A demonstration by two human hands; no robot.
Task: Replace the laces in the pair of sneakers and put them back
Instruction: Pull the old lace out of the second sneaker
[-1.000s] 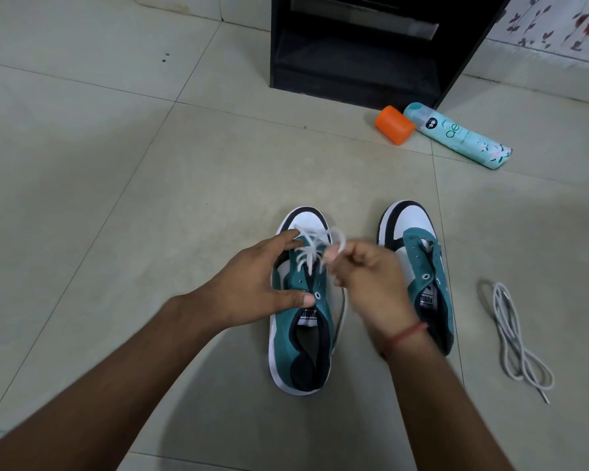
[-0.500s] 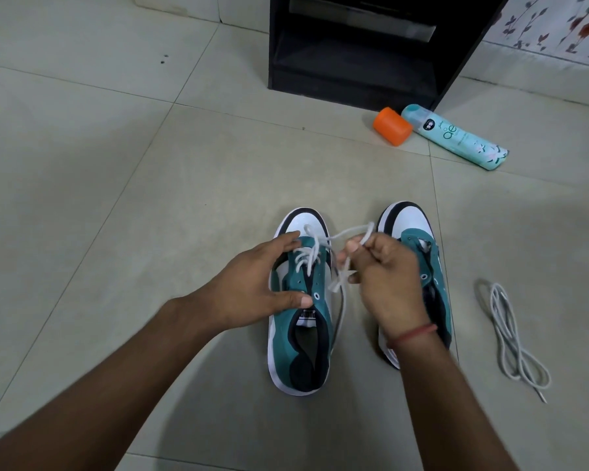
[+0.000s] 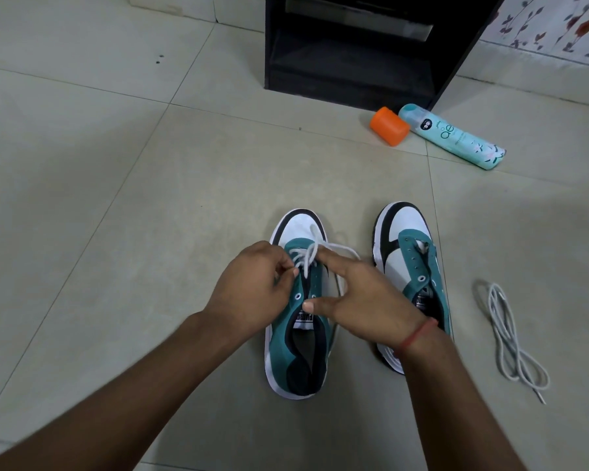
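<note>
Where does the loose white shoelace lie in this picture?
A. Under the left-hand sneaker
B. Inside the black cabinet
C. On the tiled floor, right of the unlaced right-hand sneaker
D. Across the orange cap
C: the loose white shoelace lies coiled on the tiled floor, right of the unlaced teal, white and black sneaker, apart from it.

Two teal-and-white sneakers stand side by side: left sneaker [image 3: 296, 334] half-laced in white, right sneaker [image 3: 410, 253] unlaced, spare lace [image 3: 509, 338] beside it.

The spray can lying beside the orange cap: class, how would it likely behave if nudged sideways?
The spray can lies on its side on smooth floor tiles, so it would probably roll. Its rounded, glossy body looks slippery. It seems rigid, unlike the loose lace.
</note>
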